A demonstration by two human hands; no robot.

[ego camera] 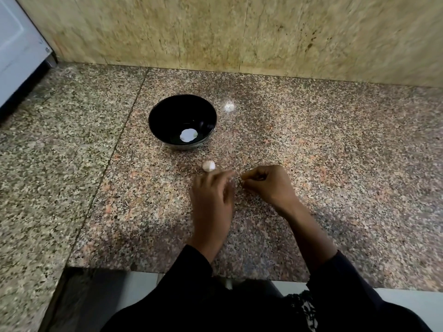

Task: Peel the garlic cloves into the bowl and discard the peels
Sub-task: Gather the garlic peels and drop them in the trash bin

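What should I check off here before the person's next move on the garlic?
1. Bowl upright on the counter: ok.
2. Something white already inside the bowl: ok, though clove or glare cannot tell.
3. Garlic clove on the counter, near the left hand: ok.
4. Left hand free, fingers blurred: cannot tell.
5. Right hand fingers curled, grip on peel: cannot tell.
6. Peel discard spot in view: not ok.
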